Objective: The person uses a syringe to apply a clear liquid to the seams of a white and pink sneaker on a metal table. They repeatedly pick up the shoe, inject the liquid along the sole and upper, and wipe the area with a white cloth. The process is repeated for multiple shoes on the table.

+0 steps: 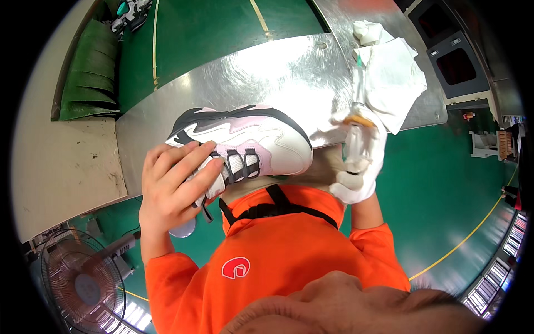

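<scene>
A white and pale pink sneaker (278, 142) with black laces and black sole trim lies on its side at the near edge of the metal tabletop, toe to the right. My bare left hand (178, 181) grips it round the collar and tongue, fingers over the upper laces. To the right of the toe, apart from the shoe, my right hand (361, 167) wears a white glove. Its fingers are closed round a clear, tube-like tool (356, 146) with an orange-brown part near its top. The glove hides some of the tool, so its exact kind is unclear.
Crumpled white cloth (395, 78) lies at the tabletop's right end. Beyond the metal sheet (222, 69) runs a green belt-like surface (206, 33), with another shoe (132, 15) far left. A green flap curtain (92, 72) hangs at left. A fan (83, 286) stands lower left.
</scene>
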{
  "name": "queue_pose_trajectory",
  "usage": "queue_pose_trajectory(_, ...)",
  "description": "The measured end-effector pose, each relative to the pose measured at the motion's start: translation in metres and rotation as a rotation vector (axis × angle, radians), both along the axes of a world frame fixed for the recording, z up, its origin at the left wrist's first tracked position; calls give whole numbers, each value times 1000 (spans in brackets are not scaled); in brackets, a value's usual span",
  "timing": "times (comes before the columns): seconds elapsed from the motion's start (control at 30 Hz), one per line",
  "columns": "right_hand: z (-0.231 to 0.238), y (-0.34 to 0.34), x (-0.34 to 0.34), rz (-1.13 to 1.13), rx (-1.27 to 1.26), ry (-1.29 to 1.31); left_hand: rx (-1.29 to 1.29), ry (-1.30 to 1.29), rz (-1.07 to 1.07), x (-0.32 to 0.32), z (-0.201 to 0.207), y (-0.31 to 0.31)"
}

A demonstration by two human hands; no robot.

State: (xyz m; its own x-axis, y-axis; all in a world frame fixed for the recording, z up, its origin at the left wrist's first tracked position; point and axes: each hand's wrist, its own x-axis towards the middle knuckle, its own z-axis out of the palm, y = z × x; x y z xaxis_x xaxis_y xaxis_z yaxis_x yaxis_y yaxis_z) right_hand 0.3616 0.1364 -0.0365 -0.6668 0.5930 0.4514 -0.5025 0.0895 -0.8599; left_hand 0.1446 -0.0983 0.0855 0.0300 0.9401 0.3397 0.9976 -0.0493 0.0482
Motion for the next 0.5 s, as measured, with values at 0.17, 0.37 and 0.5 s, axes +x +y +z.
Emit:
queue_pose_trajectory(0.17,11,-4,-26,-10,196,-38,-2,1,4,0,-1,1)
queue_pose_trajectory(0.37,21,-2,-41,19,404,-80,9,13,-12,-4,-3,1)
queue_pose_trajectory(0.5,33,3,-41,31,550,-79,5,18,-27,-5,-5,2)
